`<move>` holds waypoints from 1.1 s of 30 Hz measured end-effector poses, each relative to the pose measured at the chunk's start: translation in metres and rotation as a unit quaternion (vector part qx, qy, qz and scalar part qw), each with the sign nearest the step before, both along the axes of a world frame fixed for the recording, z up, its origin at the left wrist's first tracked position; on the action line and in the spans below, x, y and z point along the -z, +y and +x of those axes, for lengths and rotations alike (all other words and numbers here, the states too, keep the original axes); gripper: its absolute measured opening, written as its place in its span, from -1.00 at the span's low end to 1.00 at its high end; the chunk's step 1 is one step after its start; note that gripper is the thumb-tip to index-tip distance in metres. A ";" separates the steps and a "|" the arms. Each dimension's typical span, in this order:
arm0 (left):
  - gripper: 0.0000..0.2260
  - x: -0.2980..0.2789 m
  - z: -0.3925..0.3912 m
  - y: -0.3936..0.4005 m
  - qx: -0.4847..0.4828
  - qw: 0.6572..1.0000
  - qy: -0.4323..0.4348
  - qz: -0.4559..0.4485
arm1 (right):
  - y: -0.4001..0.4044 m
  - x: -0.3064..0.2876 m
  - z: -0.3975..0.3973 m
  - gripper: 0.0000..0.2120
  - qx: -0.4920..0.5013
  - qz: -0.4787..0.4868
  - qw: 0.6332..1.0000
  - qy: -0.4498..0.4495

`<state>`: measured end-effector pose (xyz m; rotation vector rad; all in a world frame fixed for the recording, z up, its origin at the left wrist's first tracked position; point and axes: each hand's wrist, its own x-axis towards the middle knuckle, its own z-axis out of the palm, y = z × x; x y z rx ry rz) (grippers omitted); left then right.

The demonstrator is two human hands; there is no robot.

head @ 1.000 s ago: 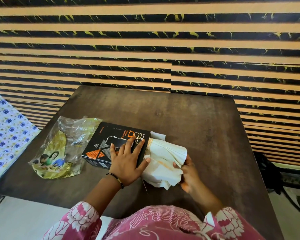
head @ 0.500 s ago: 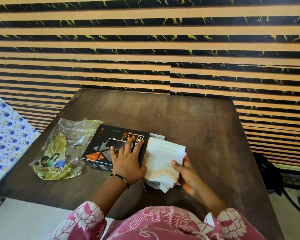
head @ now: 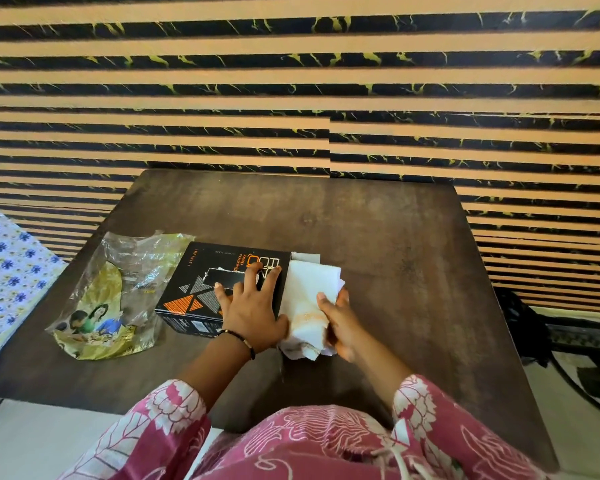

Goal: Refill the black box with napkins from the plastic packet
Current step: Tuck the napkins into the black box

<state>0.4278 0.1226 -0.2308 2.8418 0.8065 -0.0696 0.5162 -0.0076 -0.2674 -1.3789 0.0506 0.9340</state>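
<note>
The black box (head: 201, 289) with orange and grey triangles lies flat on the dark table (head: 378, 237). My left hand (head: 252, 311) presses flat on the box's top, fingers spread, thumb at its right end. A stack of white napkins (head: 309, 299) sticks out of the box's right end. My right hand (head: 338, 322) grips that stack from the right side. The crumpled plastic packet (head: 108, 299), clear with a yellow-green print, lies to the left of the box and looks flat.
A striped tan and black wall (head: 291, 98) runs behind the table. A blue-flowered cloth (head: 7, 268) lies at the left edge. Dark cables and a rug (head: 575, 358) are on the floor to the right.
The fanned-out napkin stack has been squeezed together and pushed further left into the box's open end. My left hand stays flat on the box.
</note>
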 end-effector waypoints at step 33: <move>-0.25 0.008 -0.036 0.104 0.026 0.999 -0.038 -0.004 | 0.034 -0.012 -0.017 -0.90 0.001 -0.228 0.973 -0.023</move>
